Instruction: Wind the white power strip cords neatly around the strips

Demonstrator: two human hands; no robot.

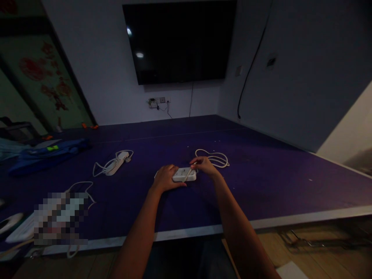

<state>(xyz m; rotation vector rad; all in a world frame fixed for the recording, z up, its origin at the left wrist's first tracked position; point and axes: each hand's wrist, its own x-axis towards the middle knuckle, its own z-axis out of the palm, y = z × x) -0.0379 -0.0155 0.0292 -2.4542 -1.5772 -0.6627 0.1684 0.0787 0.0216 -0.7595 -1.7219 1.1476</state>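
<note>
A white power strip [180,174] lies on the purple tabletop in front of me. My left hand [165,179] is closed around its left part, thumb along the near side, and hides that end. Over the right end, my right hand [205,166] pinches a length of white cable that crosses the strip's top at a slant. More of the white cable [227,164] lies in loose loops on the table behind and to the right of my right hand.
Another white power strip [116,167] with coiled cable lies to the left. Blue cloth [55,153] is at the far left, and blurred items sit at the near left corner. A pale edge [194,232] borders the table's front. A wall-mounted television [183,42] hangs beyond.
</note>
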